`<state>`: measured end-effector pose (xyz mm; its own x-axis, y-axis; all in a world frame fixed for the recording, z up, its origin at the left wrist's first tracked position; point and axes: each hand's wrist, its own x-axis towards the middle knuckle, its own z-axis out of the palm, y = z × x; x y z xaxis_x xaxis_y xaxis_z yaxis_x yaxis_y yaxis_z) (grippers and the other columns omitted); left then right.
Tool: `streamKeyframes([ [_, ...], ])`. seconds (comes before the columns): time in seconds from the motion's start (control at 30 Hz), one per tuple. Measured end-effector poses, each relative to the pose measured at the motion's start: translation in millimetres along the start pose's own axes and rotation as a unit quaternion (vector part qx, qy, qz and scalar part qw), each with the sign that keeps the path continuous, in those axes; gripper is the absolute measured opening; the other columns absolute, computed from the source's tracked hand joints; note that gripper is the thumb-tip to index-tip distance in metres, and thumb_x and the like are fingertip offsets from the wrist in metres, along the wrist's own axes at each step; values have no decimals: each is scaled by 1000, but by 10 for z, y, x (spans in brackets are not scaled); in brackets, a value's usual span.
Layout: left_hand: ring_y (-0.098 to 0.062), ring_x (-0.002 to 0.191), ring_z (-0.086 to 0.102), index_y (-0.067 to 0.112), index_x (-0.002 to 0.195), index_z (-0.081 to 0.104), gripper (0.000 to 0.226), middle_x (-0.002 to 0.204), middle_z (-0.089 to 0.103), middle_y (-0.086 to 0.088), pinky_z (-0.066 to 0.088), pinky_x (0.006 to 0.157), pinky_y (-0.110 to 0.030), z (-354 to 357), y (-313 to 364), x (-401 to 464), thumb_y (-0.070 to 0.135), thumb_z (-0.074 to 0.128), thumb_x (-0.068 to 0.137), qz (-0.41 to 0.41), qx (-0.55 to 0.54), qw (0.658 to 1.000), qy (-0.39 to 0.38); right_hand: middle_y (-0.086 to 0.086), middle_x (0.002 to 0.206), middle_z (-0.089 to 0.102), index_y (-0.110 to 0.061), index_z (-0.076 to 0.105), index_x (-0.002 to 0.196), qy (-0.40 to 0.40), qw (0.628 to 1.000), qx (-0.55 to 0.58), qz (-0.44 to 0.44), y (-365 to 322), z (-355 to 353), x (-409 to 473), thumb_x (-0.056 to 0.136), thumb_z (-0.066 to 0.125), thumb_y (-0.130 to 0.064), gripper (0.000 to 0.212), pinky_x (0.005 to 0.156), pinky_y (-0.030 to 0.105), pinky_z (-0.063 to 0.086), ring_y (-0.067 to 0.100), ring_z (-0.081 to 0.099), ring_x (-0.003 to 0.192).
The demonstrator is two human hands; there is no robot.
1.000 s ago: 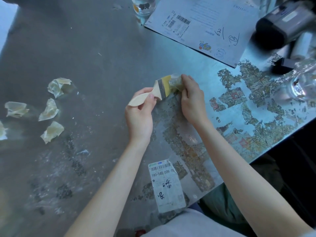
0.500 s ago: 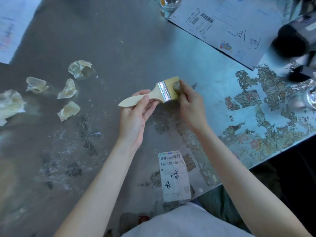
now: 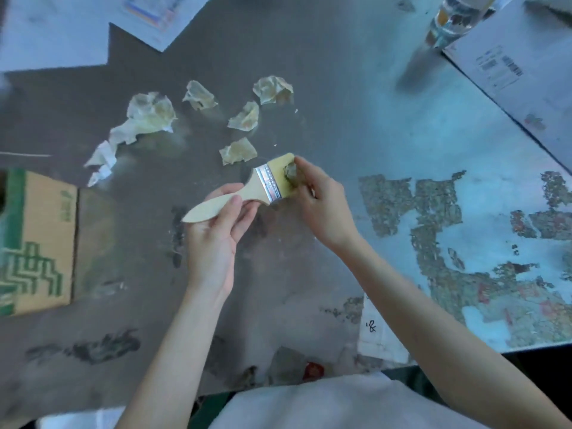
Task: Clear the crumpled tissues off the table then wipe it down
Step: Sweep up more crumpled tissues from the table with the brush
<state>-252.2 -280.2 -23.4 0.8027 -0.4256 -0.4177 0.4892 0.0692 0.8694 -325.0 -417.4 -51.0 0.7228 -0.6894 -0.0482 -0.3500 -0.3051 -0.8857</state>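
Two hands at centre, both engaged on one paintbrush [image 3: 247, 190]; left hand [image 3: 213, 239] curled round the pale wooden handle, thumb laid across it, brush held tilted above the table [image 3: 325, 88]; right hand [image 3: 325, 205] pinching a small greyish wad [image 3: 290, 172] against the yellow bristles, fingertips [image 3: 298, 162] bent over the bristle end.

Four small crumpled tissues lying on the grey tabletop beyond the brush: nearest [image 3: 237, 151] just beside the bristles; second [image 3: 245, 116]; third [image 3: 273, 89]; fourth [image 3: 199, 95]; one larger crumpled tissue [image 3: 150, 114] to their left, trailing toward a torn white strip [image 3: 102, 161].

Cardboard box [image 3: 37, 243] with green print at left edge; printed sheet [image 3: 513, 72] at upper right; clear glass [image 3: 455, 17], blurred, touching that sheet's corner; patchy peeled label residue [image 3: 433, 218] across the table's right portion; white labelled slip [image 3: 377, 335] near the table's front edge, partly under the right forearm.
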Motion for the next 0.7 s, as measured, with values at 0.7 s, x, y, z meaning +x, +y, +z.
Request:
streamKeyframes([
  [0.7, -10, 83, 66, 3, 103, 66, 15, 90, 68, -3, 55, 85, -23, -460, 305, 546, -3, 55, 95, 96, 55, 990, 92, 14, 122, 59, -9, 58, 126, -29, 986, -160, -24, -37, 822, 751, 97, 43, -10, 32, 90, 37, 35, 37, 45, 110],
])
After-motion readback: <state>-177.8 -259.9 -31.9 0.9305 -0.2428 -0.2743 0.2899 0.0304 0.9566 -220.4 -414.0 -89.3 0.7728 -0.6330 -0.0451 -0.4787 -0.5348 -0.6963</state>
